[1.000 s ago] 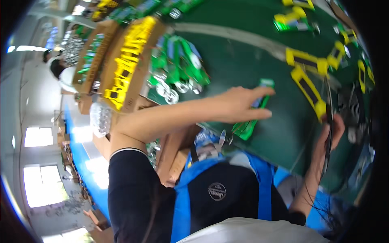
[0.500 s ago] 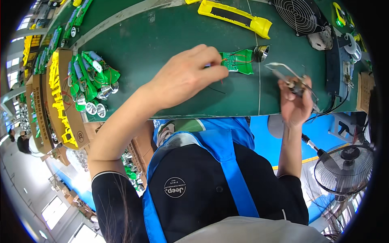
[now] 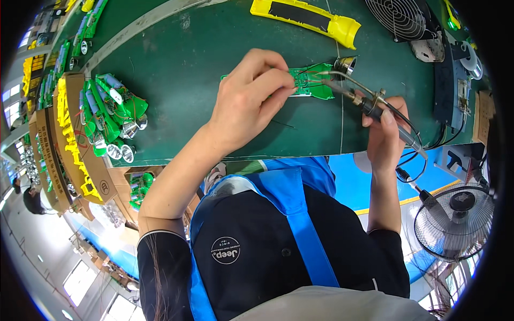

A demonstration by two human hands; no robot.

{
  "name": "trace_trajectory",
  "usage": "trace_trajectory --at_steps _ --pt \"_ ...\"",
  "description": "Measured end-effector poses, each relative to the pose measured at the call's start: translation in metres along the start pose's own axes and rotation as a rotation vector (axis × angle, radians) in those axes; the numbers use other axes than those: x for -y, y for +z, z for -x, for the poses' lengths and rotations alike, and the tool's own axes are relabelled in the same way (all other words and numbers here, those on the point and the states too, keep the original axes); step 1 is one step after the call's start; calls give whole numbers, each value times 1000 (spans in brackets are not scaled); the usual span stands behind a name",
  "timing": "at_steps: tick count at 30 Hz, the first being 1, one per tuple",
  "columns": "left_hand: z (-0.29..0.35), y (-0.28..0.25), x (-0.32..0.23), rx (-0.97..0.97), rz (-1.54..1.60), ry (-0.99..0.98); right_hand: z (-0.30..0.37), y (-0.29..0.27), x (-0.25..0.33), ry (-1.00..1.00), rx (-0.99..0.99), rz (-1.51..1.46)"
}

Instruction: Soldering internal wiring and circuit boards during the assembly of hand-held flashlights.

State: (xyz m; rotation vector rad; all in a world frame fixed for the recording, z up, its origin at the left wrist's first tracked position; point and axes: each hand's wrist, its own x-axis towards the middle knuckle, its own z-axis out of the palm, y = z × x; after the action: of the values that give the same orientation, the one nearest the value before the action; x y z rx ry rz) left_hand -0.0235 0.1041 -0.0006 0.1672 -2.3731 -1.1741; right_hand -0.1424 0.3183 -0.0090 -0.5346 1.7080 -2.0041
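Note:
My right hand (image 3: pixel 388 134) grips a soldering iron (image 3: pixel 370 108) with a thin bent metal feed tube clamped along it. Iron tip and tube end both reach over the right part of a green flashlight housing (image 3: pixel 323 92) lying on the bench. Inside that housing sits a green circuit board (image 3: pixel 303 80) with red and black wires. At its right end is a shiny cup-shaped reflector (image 3: pixel 348 65). My left hand (image 3: pixel 247 101) pinches at the board's left part, thumb and fingertips together; what is between them is hidden. The hand also covers much of the housing's left end.
A yellow casing half (image 3: pixel 308 21) lies farther back. On the left are a pile of green housings with reflectors (image 3: pixel 113 115) and a cardboard box (image 3: pixel 83 134) edged with yellow parts. At right stand a black fan (image 3: pixel 399 18), a dark station box (image 3: pixel 451 88) and a solder spool (image 3: pixel 472 61).
My right hand has brought the soldering iron left, so its tip is now over the housing. My left hand has shifted slightly left, its fingers now pinching at the board.

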Motion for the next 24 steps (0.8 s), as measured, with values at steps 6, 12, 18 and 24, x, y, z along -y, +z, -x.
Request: trace_trajectory --at_steps 6,12,18,24 --pt "-13 -4 -15 151 -271 7 3 6 5 44 -1 120" --pt "-16 -2 -19 176 -309 -52 1 5 1 -23 62 243" --pt "-18 -1 -20 189 -308 -67 0 7 2 -48 90 293" --pt "-18 -1 -21 198 -364 -56 0 9 3 -106 145 311"
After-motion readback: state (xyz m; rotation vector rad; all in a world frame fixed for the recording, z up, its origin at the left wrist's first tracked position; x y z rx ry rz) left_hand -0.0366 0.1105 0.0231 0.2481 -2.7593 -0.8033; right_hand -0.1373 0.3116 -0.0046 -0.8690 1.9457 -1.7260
